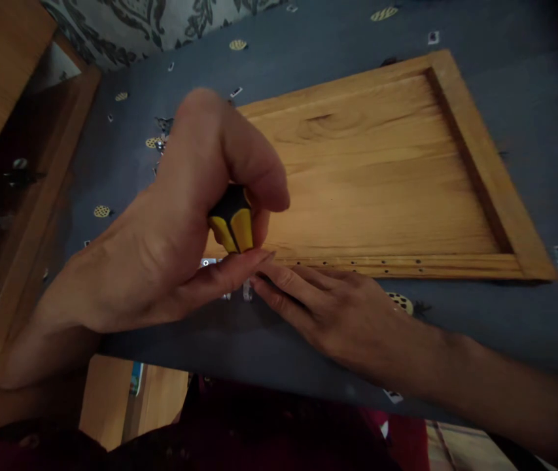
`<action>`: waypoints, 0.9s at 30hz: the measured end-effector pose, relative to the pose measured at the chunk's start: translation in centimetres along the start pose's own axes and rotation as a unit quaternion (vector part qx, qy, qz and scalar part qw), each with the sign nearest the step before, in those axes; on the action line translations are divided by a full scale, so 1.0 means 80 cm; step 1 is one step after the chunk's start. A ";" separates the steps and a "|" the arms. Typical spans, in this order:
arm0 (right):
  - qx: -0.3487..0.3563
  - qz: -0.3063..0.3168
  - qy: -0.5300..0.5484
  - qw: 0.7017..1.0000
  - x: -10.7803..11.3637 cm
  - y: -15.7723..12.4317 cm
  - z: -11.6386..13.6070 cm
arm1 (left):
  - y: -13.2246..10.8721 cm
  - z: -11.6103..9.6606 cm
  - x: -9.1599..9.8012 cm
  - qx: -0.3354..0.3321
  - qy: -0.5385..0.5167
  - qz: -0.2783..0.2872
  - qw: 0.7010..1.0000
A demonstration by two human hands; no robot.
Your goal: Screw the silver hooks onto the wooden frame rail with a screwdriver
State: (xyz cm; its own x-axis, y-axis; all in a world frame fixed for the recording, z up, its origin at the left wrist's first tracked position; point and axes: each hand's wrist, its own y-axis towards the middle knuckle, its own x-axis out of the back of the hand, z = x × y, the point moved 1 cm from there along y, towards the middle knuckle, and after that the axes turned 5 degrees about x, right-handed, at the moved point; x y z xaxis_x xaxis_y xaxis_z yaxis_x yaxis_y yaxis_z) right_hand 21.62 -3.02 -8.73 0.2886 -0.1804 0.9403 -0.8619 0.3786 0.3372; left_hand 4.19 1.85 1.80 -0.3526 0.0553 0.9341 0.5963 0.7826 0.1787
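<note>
Grey-blue surface (259,353) printed with yellow pineapples (103,211); patterned wallpaper (131,19) behind it at upper left. Light dim.

Yellow-and-black tool handle (233,226) over the near edge of a framed wooden panel (371,176), toward its left part; shaft hidden. Left hand (161,235) has its fingers curled tightly round the handle. Just beside, partly covered by that hand, a shiny metal fitting (209,262) with one cross-head screw in view. Right hand (342,307) lies along the near edge, fingers stretched together, tips close to the left hand; cannot tell whether they pinch anything.

Panel flat on the surface, small dark holes (354,263) in a row along its near rail. Beyond the left wrist, a cluster of small metal pieces (159,144). Far left, a wooden rail (50,176) beside a dark recess.
</note>
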 end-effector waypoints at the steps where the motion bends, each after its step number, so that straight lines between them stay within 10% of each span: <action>1: -0.002 0.001 -0.004 1.000 0.000 -0.001 0.000 | 0.000 0.000 0.001 0.009 -0.012 -0.012 1.000; 18: 0.000 0.008 -0.012 1.000 0.005 0.003 -0.002 | -0.002 0.032 0.018 -0.034 -0.049 0.111 0.992; 27: -0.005 0.000 -0.021 1.000 0.003 0.003 -0.001 | -0.004 0.020 0.009 -0.046 -0.013 0.041 0.998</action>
State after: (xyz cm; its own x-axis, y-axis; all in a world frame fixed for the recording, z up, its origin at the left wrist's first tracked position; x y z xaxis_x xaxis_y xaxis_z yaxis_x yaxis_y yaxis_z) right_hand 21.55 -2.92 -8.43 0.2706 -0.2178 0.9377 -0.8577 0.3879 0.3376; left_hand 2.60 2.64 1.97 -0.3176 0.1342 0.9387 0.6872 0.7147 0.1303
